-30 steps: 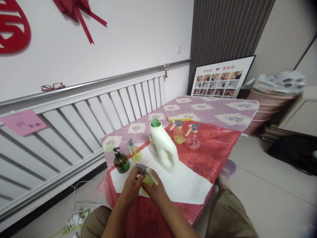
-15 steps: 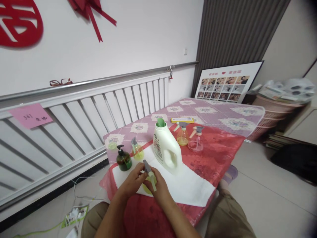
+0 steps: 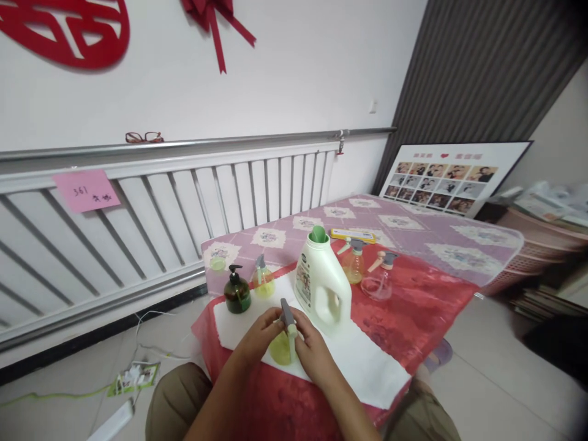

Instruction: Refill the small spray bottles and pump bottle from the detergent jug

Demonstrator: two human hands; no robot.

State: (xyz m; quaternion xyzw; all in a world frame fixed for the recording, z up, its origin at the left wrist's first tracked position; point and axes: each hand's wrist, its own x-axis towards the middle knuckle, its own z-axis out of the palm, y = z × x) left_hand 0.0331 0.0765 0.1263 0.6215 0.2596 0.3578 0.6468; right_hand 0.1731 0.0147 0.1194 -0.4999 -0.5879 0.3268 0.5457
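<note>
A small spray bottle (image 3: 280, 350) with a yellow-green clear body and a grey trigger head stands near the front of a white cloth (image 3: 367, 367). My left hand (image 3: 261, 335) closes on its neck from the left. From the right, my right hand (image 3: 316, 350) grips the head, fingers curled around it. The pale green trigger faces me. Just beyond my hands rises a large white jug (image 3: 324, 282) with a green piece in its mouth. Left of it are a dark green pump bottle (image 3: 237, 294) and another yellow spray bottle (image 3: 263, 283).
Right of the jug, an amber spray bottle (image 3: 354, 269) and a clear pink one (image 3: 377, 285) stand on red plastic sheeting (image 3: 427, 282). Behind them lies a yellow-edged box (image 3: 353, 235). A small green cap-like piece (image 3: 217, 263) rests at the table's left. A radiator (image 3: 229, 196) runs alongside.
The head view has turned, so the scene sits further right in the picture. The held sprayer's head has turned slightly and its trigger now hangs more upright. Both hands keep their hold.
</note>
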